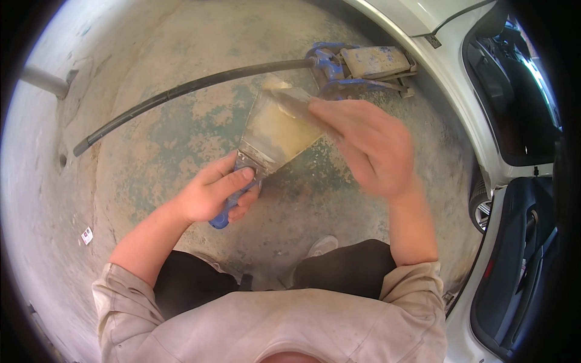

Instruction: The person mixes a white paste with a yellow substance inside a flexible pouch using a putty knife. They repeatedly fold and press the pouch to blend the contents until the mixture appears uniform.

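My left hand (209,189) is closed around the blue handle of a wide putty knife (254,130), its blade tilted up and away from me. Pale yellow putty (289,134) covers much of that blade. Pinched in my right hand (380,148) is a thin flat spreader (295,100), blurred by motion. The spreader crosses the upper right part of the blade, with some putty along its edge. Whether it touches the blade just now I cannot tell. Both tools are held above the floor, in front of my knees.
A blue floor jack (378,62) stands ahead on the worn concrete floor, its long dark handle (181,91) reaching left. A white car (451,78) with an open door (514,266) lines the right side. At far left, a grey pipe (45,81) meets the wall.
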Tool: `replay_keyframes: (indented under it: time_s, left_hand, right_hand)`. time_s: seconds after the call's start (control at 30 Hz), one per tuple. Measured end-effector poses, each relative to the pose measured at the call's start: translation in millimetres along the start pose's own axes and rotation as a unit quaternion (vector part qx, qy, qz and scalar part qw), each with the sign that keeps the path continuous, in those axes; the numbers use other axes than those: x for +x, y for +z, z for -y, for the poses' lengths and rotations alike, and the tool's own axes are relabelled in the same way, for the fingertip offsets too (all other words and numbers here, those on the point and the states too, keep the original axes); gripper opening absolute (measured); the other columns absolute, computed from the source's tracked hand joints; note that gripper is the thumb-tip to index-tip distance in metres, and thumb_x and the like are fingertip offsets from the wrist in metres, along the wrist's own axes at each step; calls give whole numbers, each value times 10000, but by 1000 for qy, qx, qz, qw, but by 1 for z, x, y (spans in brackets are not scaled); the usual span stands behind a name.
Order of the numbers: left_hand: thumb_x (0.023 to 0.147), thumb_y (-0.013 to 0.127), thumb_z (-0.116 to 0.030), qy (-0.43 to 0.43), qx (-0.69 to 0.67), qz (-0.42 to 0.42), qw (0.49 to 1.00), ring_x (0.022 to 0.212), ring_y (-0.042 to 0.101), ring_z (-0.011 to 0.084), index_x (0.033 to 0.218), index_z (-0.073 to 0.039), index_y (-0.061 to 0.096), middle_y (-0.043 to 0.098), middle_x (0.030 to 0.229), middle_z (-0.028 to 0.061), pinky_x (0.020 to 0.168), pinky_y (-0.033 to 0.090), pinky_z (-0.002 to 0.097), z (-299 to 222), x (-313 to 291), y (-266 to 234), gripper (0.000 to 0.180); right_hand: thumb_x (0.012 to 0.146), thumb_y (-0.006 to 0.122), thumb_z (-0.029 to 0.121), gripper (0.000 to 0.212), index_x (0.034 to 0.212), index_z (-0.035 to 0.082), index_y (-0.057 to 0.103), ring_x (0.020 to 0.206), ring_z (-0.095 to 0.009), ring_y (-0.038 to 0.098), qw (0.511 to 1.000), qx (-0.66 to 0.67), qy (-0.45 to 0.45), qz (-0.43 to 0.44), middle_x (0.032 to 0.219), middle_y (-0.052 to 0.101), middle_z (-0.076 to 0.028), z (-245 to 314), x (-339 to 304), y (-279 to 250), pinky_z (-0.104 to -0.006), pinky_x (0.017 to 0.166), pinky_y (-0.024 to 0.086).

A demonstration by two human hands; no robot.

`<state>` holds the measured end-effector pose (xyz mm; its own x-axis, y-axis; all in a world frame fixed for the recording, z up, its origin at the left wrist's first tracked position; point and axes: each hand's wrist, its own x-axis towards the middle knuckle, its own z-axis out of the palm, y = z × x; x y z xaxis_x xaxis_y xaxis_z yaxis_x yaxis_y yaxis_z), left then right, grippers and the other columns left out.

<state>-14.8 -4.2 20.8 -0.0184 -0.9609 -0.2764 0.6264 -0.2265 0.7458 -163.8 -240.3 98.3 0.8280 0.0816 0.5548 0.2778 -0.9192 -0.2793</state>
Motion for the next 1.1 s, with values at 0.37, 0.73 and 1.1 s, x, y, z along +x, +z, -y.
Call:
replay_keyframes:
  time_s: [0.37,0.73,1.1]
  left_hand:
    - [1049,430,-243,98,11,-121,988,571,476,125,1157,-50,432,494,773,43,517,413,273,2,7,1,222]
    - [1056,413,-190,108,58,-156,980,575,478,111,1115,-55,433,496,779,29,517,411,258,10,10,11,149]
    - [1054,425,-264,70,67,-103,990,559,485,126,1159,-55,418,483,748,41,518,433,282,10,6,0,233]
  right_hand:
    - [831,612,9,308,1133,-1,673,868,-319,637,979,-144,142,-35,1032,693,-155,3,-13,-3,-387,767,509]
    - [765,586,131,407,1140,-5,666,894,-236,567,973,-228,-13,-35,1132,657,-112,28,1,39,-338,749,487]
    - [742,611,79,402,1134,17,681,901,-247,583,984,-174,-31,-28,1091,673,-98,29,0,31,-355,776,500]
